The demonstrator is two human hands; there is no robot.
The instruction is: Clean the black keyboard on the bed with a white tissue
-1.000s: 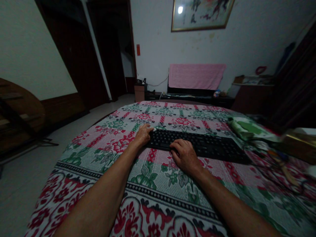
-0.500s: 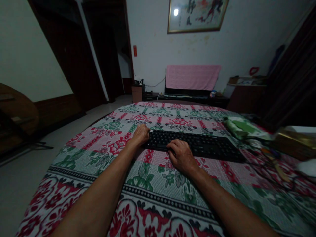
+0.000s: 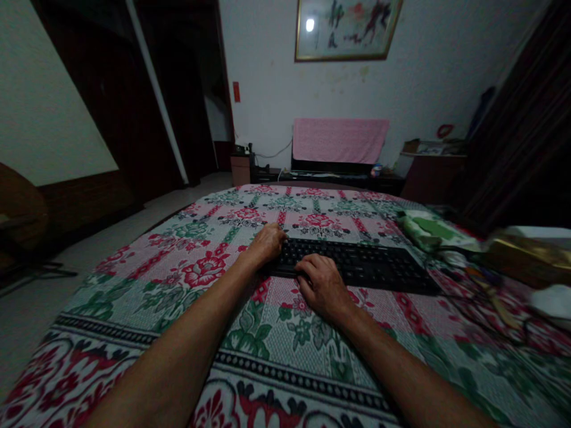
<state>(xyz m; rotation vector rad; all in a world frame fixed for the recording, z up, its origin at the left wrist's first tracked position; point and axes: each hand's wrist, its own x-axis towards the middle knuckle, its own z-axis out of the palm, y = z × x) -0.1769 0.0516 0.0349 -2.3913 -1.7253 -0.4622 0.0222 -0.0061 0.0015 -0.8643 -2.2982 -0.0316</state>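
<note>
A black keyboard (image 3: 375, 266) lies flat on a table spread with a floral cloth (image 3: 250, 333). Over the keyboard's left end is my left hand (image 3: 267, 242), its fingers curled closed at the upper-left keys. A small pale spot shows by its fingertips, too small to name. My right hand (image 3: 323, 282) rests at the front edge, left of the middle, with bent fingers on the keys and the thumb against the near edge. It grips the keyboard there and hides part of the lower keys.
On the right lie a green-and-white packet (image 3: 435, 230), a gold-coloured box (image 3: 529, 255), a white rounded object (image 3: 553, 302) and tangled dark cables (image 3: 482, 321). A pink towel (image 3: 339, 140) hangs beyond the table's far edge. A round wooden piece (image 3: 20, 208) stands at far left.
My left hand has shifted a little to the right over the keyboard's left end. My right hand stays at the front edge. The whole view has turned slightly to the right.
</note>
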